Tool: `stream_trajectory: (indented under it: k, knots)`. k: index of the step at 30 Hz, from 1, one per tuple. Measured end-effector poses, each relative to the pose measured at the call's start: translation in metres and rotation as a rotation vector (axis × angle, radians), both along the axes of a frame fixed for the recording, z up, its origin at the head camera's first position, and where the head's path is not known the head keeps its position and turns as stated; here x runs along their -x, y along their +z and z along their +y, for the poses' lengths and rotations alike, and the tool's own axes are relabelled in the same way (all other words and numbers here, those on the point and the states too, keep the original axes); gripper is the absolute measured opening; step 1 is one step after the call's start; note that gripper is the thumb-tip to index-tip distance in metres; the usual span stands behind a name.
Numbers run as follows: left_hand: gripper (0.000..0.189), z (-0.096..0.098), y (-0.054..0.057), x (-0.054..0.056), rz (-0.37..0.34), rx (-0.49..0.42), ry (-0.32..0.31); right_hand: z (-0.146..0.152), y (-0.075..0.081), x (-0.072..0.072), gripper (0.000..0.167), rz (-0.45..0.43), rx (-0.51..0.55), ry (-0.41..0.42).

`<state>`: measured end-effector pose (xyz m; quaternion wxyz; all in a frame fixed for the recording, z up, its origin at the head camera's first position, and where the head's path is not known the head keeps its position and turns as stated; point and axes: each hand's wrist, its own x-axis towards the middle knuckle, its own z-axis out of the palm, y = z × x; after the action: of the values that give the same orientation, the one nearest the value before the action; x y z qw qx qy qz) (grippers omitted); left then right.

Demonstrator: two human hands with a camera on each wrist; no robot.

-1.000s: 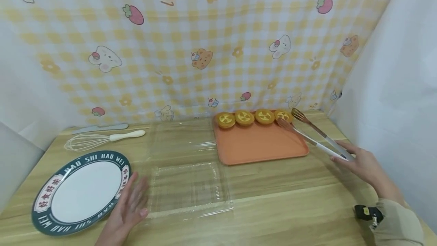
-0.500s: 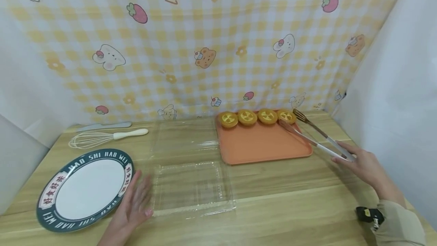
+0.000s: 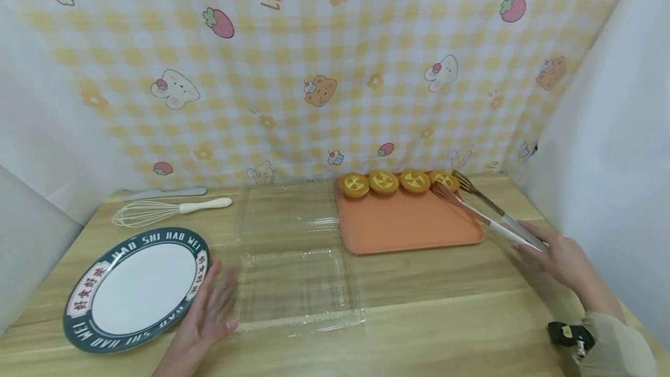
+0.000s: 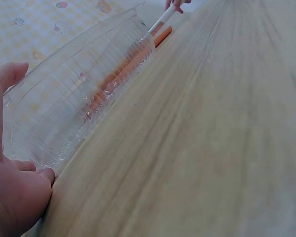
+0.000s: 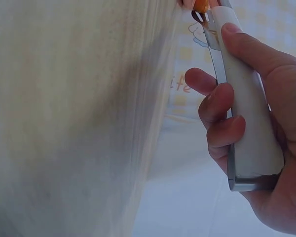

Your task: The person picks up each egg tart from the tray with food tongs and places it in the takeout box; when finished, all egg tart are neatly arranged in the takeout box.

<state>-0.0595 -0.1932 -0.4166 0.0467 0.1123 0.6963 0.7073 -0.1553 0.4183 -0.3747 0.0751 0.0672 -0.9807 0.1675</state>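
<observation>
In the head view my right hand (image 3: 562,258) grips a pair of tongs (image 3: 502,228) with white handles and brown slotted tips. The parted tips straddle the rightmost egg tart (image 3: 444,178), one in front of it, one at its right. Several such tarts line the back of an orange tray (image 3: 408,226). In the right wrist view, fingers and thumb wrap the tongs' handle (image 5: 249,108). My left hand (image 3: 201,319) rests at the left side of an opened clear plastic box (image 3: 298,284), its fingers fairly straight. The left wrist view shows it touching the box's wall (image 4: 49,113).
A green-rimmed white plate (image 3: 73,330) lies left of my left hand. Behind it are a white whisk (image 3: 204,205) and a grey knife (image 3: 167,193). A checked cloth (image 3: 293,63) hangs at the back of the wooden table (image 3: 419,330), with white sheets at both sides.
The head view has shifted slightly, so everything appears farther right. The tongs' tips have drawn a little closer together around the rightmost tart. My left hand stays by the box.
</observation>
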Motion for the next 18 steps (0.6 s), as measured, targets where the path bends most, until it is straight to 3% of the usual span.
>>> stream_trajectory:
  k: [11,18]
  knots:
    - [0.082,0.0031,0.0052,-0.0011,-0.087,0.044,0.046,0.0035,-0.0033,0.0009,0.055,0.105,-0.005,0.016]
    - [0.082,0.0032,0.0066,-0.0024,-0.064,0.023,0.044,0.0067,0.0009,-0.0001,0.054,0.154,0.011,0.003]
